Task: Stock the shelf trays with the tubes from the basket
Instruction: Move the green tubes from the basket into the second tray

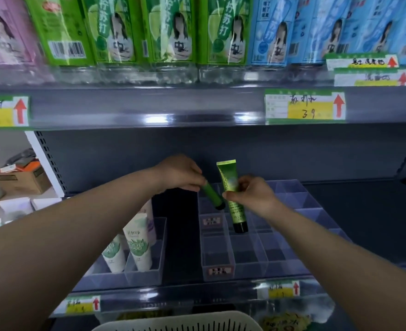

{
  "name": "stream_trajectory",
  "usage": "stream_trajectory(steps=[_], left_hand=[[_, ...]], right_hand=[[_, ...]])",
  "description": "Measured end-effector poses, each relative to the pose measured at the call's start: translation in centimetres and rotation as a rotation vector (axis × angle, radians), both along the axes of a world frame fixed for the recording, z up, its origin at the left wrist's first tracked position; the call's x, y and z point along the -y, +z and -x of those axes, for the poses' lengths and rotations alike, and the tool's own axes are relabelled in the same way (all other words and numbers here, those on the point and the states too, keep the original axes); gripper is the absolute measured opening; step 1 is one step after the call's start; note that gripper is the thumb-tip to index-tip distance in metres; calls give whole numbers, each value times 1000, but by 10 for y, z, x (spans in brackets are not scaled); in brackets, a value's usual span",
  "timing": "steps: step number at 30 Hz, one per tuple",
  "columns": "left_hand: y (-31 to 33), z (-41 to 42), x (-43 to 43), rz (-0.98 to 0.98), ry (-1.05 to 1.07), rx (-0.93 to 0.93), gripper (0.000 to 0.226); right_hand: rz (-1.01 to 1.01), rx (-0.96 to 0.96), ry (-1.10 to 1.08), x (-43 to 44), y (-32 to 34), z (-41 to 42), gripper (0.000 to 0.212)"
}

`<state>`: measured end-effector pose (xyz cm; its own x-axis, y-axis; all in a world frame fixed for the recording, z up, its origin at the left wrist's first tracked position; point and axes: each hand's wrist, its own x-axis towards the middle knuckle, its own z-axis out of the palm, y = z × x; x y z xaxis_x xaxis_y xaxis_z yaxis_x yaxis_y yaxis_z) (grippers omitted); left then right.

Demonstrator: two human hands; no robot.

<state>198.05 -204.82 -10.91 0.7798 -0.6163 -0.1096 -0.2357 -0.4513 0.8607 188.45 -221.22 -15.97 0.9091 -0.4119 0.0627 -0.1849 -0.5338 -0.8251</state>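
Observation:
My left hand grips a green tube by its upper end, the black cap pointing down over the back left of the clear divided tray. My right hand pinches a second green tube at its middle. That tube is upright, with its crimped end up and its black cap low in a tray compartment. The two tubes are close beside each other. The white basket shows only its rim at the bottom edge; what lies in it is hidden.
A second clear tray on the left holds three white and green tubes. Large bottles fill the shelf above, its edge carrying price labels. A cardboard box sits at far left.

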Motion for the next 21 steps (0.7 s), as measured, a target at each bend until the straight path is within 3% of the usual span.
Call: stream_trajectory(steps=[5, 11, 21], left_hand=[[-8, -28, 19, 19, 75, 134, 15], [-10, -55, 31, -100, 51, 353, 24], [-27, -92, 42, -168, -15, 333, 17]], right_hand=[[29, 69, -36, 7, -10, -32, 30], [57, 170, -98, 7, -5, -62, 28], [16, 275, -156, 4, -17, -102, 28]])
